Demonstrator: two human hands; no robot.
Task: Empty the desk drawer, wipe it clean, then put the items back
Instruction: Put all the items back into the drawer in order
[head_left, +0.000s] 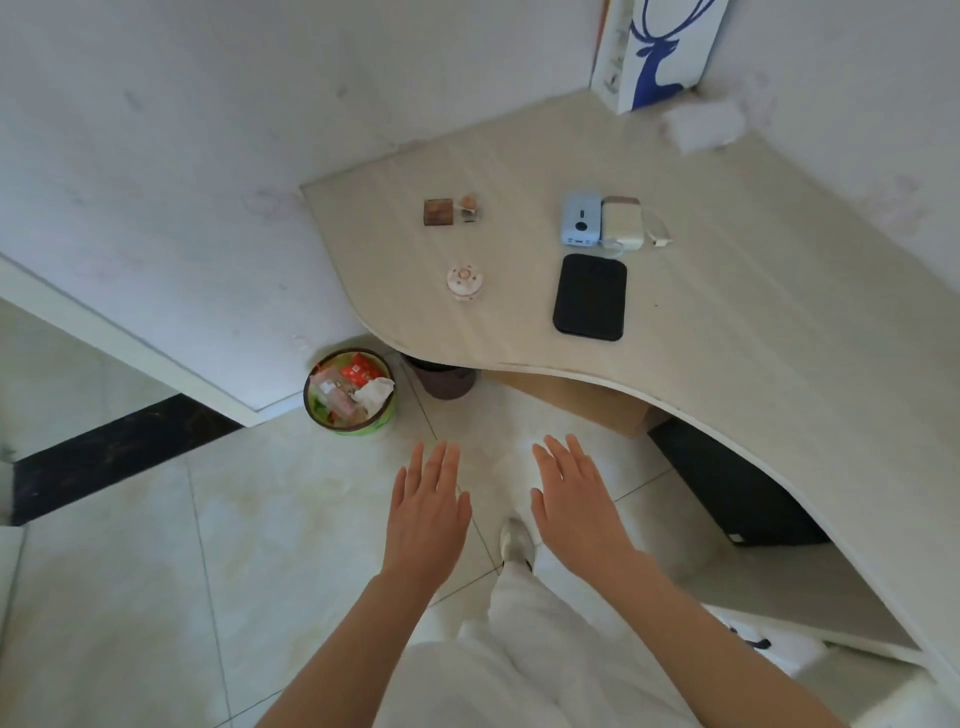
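The tiled floor (156, 545) took up the lower left of the view. The desk (753, 338), pale wood-grain with a curved front edge, ran from the wall corner toward the right. No drawer could be made out from this angle. At the desk's far corner stood a white bag with a blue deer print (660, 52), and a crumpled white cloth or tissue (701, 127) lay just beside it; blur left its material unclear. Near the desk's middle lay a black flat case (590, 297), with a light blue power bank (581, 219) and a cream charger with cable (623, 222) touching side by side just beyond it. Toward the desk's left end sat a small round white ornament (465, 282), a brown square block (438, 212) and a tiny figurine (469, 207). On the floor left of the desk stood a round bin (349, 391) holding wrappers. The left hand (428, 514) and right hand (576, 506) hovered above the floor short of the desk's front edge, fingers straight, palms down, holding nothing.
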